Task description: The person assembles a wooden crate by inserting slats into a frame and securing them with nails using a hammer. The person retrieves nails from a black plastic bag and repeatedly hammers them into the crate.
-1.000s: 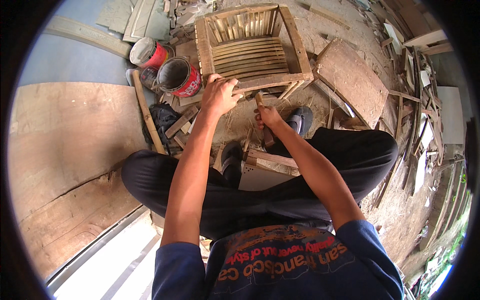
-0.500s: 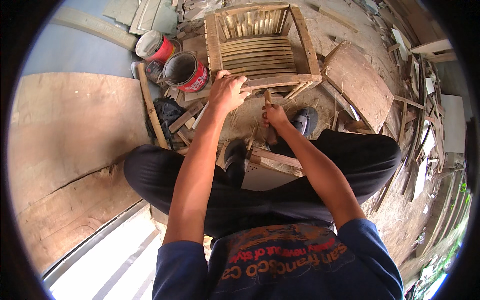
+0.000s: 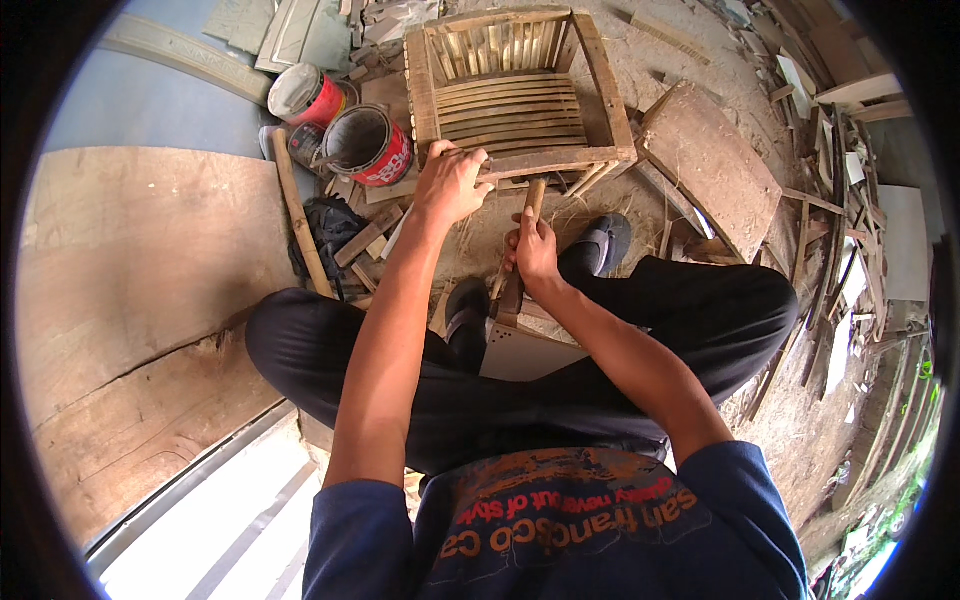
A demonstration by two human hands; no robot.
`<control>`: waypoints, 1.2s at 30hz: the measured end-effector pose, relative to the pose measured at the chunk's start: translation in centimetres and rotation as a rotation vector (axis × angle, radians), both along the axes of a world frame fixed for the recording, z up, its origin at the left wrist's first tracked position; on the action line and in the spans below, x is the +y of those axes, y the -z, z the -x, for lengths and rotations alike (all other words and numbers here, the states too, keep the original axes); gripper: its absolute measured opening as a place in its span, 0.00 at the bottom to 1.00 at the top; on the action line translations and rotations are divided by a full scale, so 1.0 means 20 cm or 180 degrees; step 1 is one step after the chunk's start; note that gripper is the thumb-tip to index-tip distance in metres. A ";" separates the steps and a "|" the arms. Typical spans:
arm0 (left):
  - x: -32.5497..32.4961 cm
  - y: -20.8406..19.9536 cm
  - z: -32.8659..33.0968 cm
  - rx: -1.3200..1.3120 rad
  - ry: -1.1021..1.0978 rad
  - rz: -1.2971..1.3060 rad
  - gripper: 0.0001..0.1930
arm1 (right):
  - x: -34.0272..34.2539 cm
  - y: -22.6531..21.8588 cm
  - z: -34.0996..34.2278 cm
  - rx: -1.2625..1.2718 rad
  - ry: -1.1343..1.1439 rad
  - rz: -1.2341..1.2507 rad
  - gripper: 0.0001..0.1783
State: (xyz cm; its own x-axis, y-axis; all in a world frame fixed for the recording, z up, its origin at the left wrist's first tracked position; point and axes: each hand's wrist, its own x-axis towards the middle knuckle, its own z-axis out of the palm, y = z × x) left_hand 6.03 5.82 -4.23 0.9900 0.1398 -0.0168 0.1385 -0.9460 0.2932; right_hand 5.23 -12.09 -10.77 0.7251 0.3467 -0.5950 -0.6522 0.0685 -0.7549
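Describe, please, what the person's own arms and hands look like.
The sleeves are short and dark navy, leaving both forearms bare. The left hand and right hand wear no gloves, and no watch shows.

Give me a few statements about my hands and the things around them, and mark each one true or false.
1. The left hand is at the near left corner of the slatted wooden frame. True.
2. The right hand is empty. False: it grips a slim wooden piece.
3. Red cans stand to the right of the frame. False: the red cans are on its left.
4. A brown board is to the right of the frame. True.
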 end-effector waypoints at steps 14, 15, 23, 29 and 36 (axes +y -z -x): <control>0.00 0.00 0.01 -0.0160 0.0076 -0.0266 0.22 | -0.02 -0.12 0.06 -0.0063 -0.0263 -0.0201 0.27; 0.00 0.00 0.00 -0.0147 0.0088 -0.0290 0.22 | -0.03 -0.13 0.06 -0.0053 -0.0283 -0.0175 0.27; 0.02 0.01 0.02 -0.0336 0.0237 -0.0185 0.19 | -0.32 -0.45 0.22 -0.0287 -0.0443 0.0039 0.12; 0.03 0.05 0.02 -0.0470 0.0295 -0.0068 0.18 | -0.36 -0.74 0.05 -0.1210 -0.1033 0.0323 0.22; 0.03 0.04 0.02 -0.0554 0.0294 -0.0124 0.17 | -0.29 -0.64 -0.06 -0.1802 -0.1495 0.0894 0.22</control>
State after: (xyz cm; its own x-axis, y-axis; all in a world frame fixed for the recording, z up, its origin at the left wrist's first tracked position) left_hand 5.61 6.38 -5.12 0.9862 0.0454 0.1592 0.0011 -0.9634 0.2680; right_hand 6.52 -17.88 2.00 0.7589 0.5832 -0.2897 -0.0767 -0.3617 -0.9291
